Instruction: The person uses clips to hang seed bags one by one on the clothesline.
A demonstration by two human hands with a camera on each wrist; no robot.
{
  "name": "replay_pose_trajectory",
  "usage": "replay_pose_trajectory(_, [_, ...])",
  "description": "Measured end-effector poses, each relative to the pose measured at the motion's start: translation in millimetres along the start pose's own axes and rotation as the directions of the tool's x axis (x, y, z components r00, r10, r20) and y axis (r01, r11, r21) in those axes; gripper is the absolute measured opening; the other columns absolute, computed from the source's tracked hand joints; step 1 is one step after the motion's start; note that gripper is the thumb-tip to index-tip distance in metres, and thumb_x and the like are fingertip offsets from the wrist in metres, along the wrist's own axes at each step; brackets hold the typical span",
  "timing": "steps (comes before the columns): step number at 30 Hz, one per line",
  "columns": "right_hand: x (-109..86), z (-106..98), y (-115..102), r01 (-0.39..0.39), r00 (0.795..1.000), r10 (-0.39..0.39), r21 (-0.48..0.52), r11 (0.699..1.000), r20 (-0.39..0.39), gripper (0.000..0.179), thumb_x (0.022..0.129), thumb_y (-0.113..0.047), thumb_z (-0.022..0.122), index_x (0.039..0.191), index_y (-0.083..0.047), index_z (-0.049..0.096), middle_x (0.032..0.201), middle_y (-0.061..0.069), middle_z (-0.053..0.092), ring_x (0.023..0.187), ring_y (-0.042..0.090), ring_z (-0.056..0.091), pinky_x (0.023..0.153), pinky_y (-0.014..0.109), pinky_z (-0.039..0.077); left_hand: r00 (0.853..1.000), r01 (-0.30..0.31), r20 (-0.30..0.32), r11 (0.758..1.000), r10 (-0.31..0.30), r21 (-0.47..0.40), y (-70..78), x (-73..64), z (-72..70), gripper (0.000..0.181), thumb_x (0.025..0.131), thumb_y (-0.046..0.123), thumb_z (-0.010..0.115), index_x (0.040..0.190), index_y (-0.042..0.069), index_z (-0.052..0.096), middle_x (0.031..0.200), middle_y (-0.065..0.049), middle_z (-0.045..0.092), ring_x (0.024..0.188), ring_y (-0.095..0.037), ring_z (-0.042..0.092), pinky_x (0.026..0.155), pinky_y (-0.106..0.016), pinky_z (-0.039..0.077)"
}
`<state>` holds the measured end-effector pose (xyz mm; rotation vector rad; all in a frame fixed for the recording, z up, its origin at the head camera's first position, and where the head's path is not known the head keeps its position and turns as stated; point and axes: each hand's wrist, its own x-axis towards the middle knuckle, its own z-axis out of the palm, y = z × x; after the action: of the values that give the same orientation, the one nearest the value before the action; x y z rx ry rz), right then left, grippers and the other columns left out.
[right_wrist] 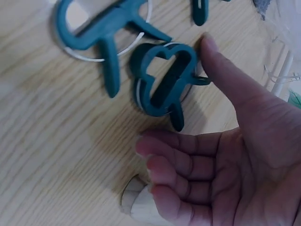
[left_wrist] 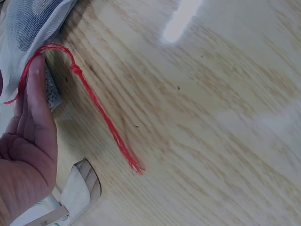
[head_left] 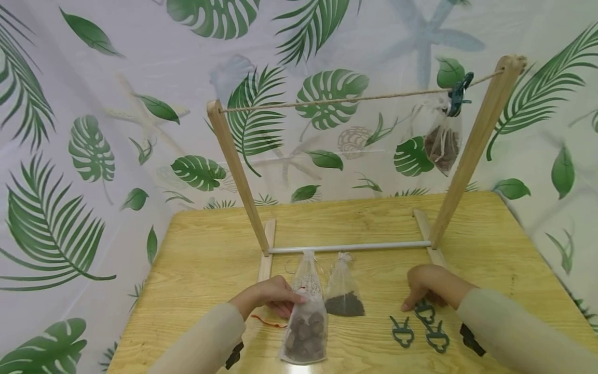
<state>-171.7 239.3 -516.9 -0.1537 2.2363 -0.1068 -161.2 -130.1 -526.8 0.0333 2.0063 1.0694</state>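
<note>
In the head view my left hand point(head_left: 274, 295) pinches the top of a white mesh drawstring bag point(head_left: 306, 336) with brown lumps inside. A red cord point(left_wrist: 99, 110) trails from between those fingers. Behind this bag lies another mesh bag point(head_left: 308, 270) holding pale grains, partly covered. Beside it is a bag of dark grains point(head_left: 344, 304). My right hand point(head_left: 430, 283) reaches down to several green plant clips. Its thumb is at one handle of the nearest clip point(right_wrist: 141, 63), with loosely bent fingers on the other side. Another clip point(right_wrist: 111, 68) lies next to that one.
A wooden frame point(head_left: 240, 179) stands on the table point(head_left: 210, 244), with a rope point(head_left: 336, 99) strung across its top. At the rope's right end a green clip point(head_left: 458, 98) holds up a mesh bag point(head_left: 443, 143). A white rod point(head_left: 350, 246) joins the frame's feet.
</note>
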Motion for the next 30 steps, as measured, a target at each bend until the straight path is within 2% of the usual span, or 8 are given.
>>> replay_pose_trajectory(4, [1.8, -5, -3, 0.005, 0.999, -0.006, 0.030, 1.000, 0.042, 0.068, 0.069, -0.045, 0.082, 0.091, 0.012, 0.054, 0.065, 0.025, 0.062, 0.061, 0.037, 0.067, 0.063, 0.048, 0.056, 1.000, 0.004, -0.003, 1.000, -0.004, 0.000, 0.4, 1.3, 0.3, 0.029, 0.082, 0.025, 0.074, 0.065, 0.003, 0.066, 0.052, -0.002, 0.059, 0.045, -0.009, 0.058, 0.046, -0.024, 0.051])
replay_pose_trajectory(7, [0.9, -7, -3, 0.000, 0.998, -0.004, 0.049, 0.999, 0.064, 0.058, 0.071, -0.040, 0.082, 0.081, 0.012, 0.059, 0.063, 0.023, 0.064, 0.061, 0.034, 0.067, 0.061, 0.046, 0.056, 1.000, -0.004, 0.001, 1.000, 0.004, -0.001, 0.0, 1.4, 0.5, 0.027, 0.082, 0.024, 0.074, 0.065, 0.005, 0.065, 0.053, -0.001, 0.059, 0.046, -0.008, 0.058, 0.046, -0.023, 0.051])
replay_pose_trajectory(11, [-2.7, -8, 0, 0.005, 0.998, -0.009, 0.062, 0.998, 0.061, 0.041, 0.073, -0.034, 0.080, 0.065, 0.004, 0.067, 0.057, 0.015, 0.065, 0.053, 0.026, 0.064, 0.050, 0.037, 0.052, 0.999, -0.036, 0.014, 0.999, 0.036, -0.003, -1.8, 2.1, 0.4, 0.026, 0.083, 0.021, 0.073, 0.063, 0.007, 0.062, 0.054, 0.000, 0.057, 0.046, -0.007, 0.056, 0.047, -0.022, 0.050])
replay_pose_trajectory(18, [-7.1, -6, 0, 0.005, 1.000, -0.006, 0.041, 0.999, 0.014, 0.025, 0.068, -0.022, 0.069, 0.062, 0.001, 0.064, 0.052, 0.009, 0.061, 0.046, 0.018, 0.056, 0.043, 0.030, 0.044, 0.995, -0.103, 0.009, 0.994, 0.103, 0.027, -3.6, 3.6, 0.5, 0.027, 0.083, 0.012, 0.071, 0.061, 0.009, 0.055, 0.054, 0.000, 0.056, 0.047, -0.007, 0.055, 0.049, -0.023, 0.052])
replay_pose_trajectory(23, [-10.2, -6, -3, 0.026, 1.000, -0.026, 0.013, 1.000, -0.008, 0.008, 0.065, -0.010, 0.061, 0.061, -0.005, 0.056, 0.048, 0.000, 0.048, 0.042, 0.011, 0.040, 0.038, 0.023, 0.029, 0.988, -0.151, 0.022, 0.987, 0.150, 0.047, 0.1, 3.0, 0.1, 0.028, 0.081, 0.006, 0.070, 0.060, 0.010, 0.053, 0.054, 0.000, 0.055, 0.046, -0.006, 0.055, 0.049, -0.023, 0.052])
replay_pose_trajectory(27, [-13.1, -7, -1, 0.052, 0.998, -0.051, 0.015, 0.999, -0.043, 0.014, 0.067, -0.012, 0.068, 0.063, -0.006, 0.056, 0.048, -0.001, 0.046, 0.041, 0.010, 0.039, 0.037, 0.021, 0.029, 0.982, -0.187, 0.042, 0.976, 0.183, 0.108, 6.8, 0.7, -0.8, 0.028, 0.080, 0.005, 0.070, 0.058, 0.010, 0.052, 0.052, 0.000, 0.056, 0.046, -0.007, 0.055, 0.048, -0.024, 0.051])
replay_pose_trajectory(30, [-16.5, -10, 1, 0.070, 0.995, -0.068, 0.026, 0.997, -0.069, 0.021, 0.069, -0.017, 0.073, 0.068, -0.005, 0.056, 0.051, 0.002, 0.050, 0.043, 0.011, 0.044, 0.037, 0.021, 0.032, 0.976, -0.215, 0.065, 0.960, 0.206, 0.178, 13.8, -2.7, -3.3, 0.029, 0.081, 0.005, 0.069, 0.058, 0.008, 0.052, 0.054, -0.008, 0.060, 0.048, -0.009, 0.058, 0.050, -0.027, 0.052])
